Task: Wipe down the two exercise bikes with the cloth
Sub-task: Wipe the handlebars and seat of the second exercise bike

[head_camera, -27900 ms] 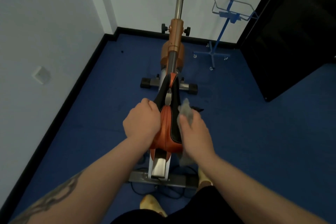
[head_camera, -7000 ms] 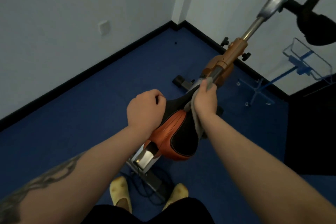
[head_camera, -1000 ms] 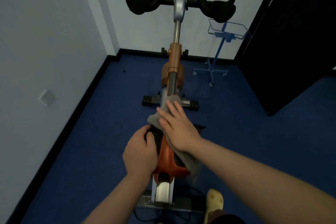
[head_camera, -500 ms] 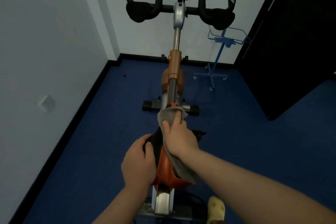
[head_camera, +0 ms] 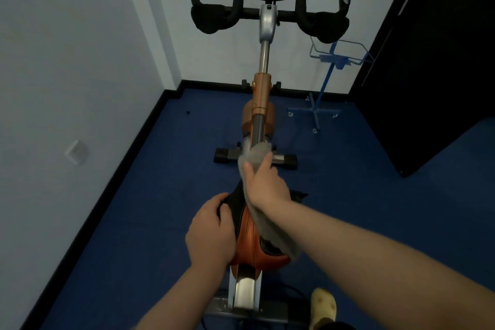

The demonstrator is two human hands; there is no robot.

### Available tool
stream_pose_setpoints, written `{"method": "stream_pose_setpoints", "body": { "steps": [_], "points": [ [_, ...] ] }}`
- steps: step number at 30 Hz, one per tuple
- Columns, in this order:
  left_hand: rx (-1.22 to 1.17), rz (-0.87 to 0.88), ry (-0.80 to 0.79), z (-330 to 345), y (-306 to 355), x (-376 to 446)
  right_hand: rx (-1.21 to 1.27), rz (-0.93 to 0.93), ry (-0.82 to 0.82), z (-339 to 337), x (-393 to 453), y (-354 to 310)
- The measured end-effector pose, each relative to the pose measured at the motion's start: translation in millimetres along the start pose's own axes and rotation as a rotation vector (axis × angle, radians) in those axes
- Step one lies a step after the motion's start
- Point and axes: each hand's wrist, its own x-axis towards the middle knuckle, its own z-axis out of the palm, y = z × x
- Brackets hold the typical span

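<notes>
Blue carpet, white corner — the bike (head_camera: 263, 104) stands here. Her right hand (head_camera: 263, 185), clamped on the cloth (head_camera: 257, 157), has slid forward off the saddle (head_camera: 250, 238) nose; her left hand (head_camera: 210, 233) grips it — frame next, I'd judge.

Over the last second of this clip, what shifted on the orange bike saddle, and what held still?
The right hand slid the grey cloth forward off the orange-and-black saddle nose toward the bike's steel post; its fingers, flat a second ago, now curl round the cloth. The left hand kept gripping the saddle's left side. The bike itself stayed put.
</notes>
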Motion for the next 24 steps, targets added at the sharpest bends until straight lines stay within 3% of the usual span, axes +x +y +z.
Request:
{"method": "stream_pose_setpoints", "body": {
  "steps": [4,9,14,21,24],
  "points": [
    [-0.014,0.012,0.007,0.1,0.3,-0.8,0.148,0.048,0.052,-9.4,24.1,-17.7],
    [-0.006,0.022,0.011,-0.2,-0.5,0.7,-0.085,-0.114,-0.016,1.8,-36.8,27.5],
    [-0.020,0.040,0.014,-0.8,0.8,-0.5,0.099,0.097,-0.011,-12.1,6.9,-2.9],
    [-0.058,0.013,0.019,-1.4,0.7,-0.6,-0.033,-0.132,0.024,-7.1,-61.6,33.2],
    [-0.146,-0.049,0.074,0.2,1.4,-2.8,-0.222,-0.233,0.128,5.4,-91.1,33.7]
  ]
}}
